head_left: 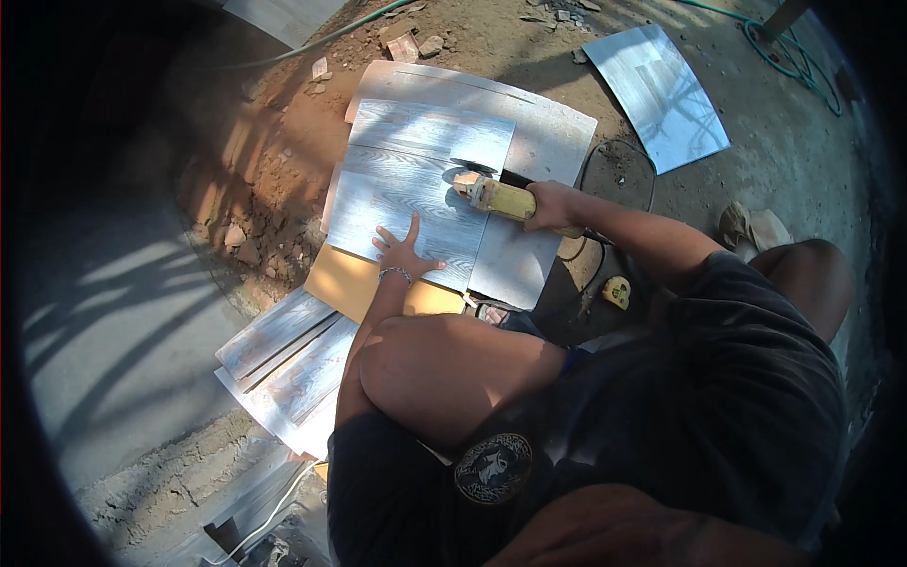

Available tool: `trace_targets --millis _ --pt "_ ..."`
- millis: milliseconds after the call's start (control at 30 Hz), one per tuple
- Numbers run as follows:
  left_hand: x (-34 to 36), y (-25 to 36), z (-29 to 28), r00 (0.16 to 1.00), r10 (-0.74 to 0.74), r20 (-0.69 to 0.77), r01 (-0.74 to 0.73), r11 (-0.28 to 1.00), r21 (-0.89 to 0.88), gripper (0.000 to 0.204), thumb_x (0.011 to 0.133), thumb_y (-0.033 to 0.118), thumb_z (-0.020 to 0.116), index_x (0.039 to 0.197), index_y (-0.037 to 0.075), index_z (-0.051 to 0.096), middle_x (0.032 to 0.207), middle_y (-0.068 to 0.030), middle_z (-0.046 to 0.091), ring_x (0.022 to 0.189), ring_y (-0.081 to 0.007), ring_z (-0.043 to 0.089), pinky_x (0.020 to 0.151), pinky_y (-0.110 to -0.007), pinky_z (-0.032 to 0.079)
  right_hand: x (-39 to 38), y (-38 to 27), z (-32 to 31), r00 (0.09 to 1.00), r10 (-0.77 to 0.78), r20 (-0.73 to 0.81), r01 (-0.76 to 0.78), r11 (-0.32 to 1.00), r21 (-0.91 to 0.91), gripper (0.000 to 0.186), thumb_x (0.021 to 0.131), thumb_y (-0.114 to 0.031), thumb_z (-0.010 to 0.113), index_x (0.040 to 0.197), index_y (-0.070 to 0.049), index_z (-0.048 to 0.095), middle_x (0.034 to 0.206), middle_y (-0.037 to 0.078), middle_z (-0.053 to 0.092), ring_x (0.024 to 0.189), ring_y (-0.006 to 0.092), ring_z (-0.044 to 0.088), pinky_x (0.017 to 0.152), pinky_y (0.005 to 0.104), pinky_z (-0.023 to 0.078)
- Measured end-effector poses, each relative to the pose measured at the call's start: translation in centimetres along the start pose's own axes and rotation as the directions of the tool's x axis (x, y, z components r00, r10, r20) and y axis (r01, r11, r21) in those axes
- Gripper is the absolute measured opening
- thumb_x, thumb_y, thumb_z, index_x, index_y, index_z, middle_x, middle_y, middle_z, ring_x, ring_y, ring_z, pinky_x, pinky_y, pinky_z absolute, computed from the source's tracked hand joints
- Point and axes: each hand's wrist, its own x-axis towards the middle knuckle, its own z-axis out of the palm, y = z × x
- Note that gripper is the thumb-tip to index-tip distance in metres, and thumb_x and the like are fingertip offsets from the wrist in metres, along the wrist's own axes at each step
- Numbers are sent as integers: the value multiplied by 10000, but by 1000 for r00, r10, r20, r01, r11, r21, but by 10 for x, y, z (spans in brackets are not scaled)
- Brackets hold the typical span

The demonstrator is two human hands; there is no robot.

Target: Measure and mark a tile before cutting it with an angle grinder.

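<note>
A grey wood-grain tile (pixel 402 194) lies on larger pale tiles (pixel 553 132) in front of me. My left hand (pixel 403 257) rests on its near part with fingers spread. My right hand (pixel 550 206) is wrapped round the body of a yellow angle grinder (pixel 505 199). The grinder's dark disc (pixel 474 166) is over the tile's right half, at a line running across the tile. Whether the disc touches the surface I cannot tell. A dark cord (pixel 654 168) loops beside the grinder.
A yellow tape measure (pixel 616 292) lies on the ground by my right leg. Another tile (pixel 658 99) is at the far right, below a green hose (pixel 803 71). An orange-yellow sheet (pixel 345 283) and stacked tiles (pixel 274 340) sit at left. Broken pieces (pixel 403 47) litter the dirt.
</note>
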Motion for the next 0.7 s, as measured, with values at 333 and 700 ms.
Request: trace_targets --millis 333,700 --pt "5 -4 3 1000 3 -7 -3 1000 -1 1408 579 671 912 1608 511 -35 1611 -412 -172 1488 -631 -59 1175 -674 281 -41 15 -8 1000 21 -6 -21 1000 21 646 673 -394 801 1139 34 675 1081 266 713 1054 388 688 929 444 540" --pt "6 -3 3 1000 1 11 -2 1000 12 1421 570 671 917 1609 508 -40 1601 -431 -160 1483 -641 -57 1172 -674 284 -7 1 -3 1000 0 -3 0 1000 10 678 671 -425 805 1152 34 673 1116 267 710 1068 389 688 933 447 541"
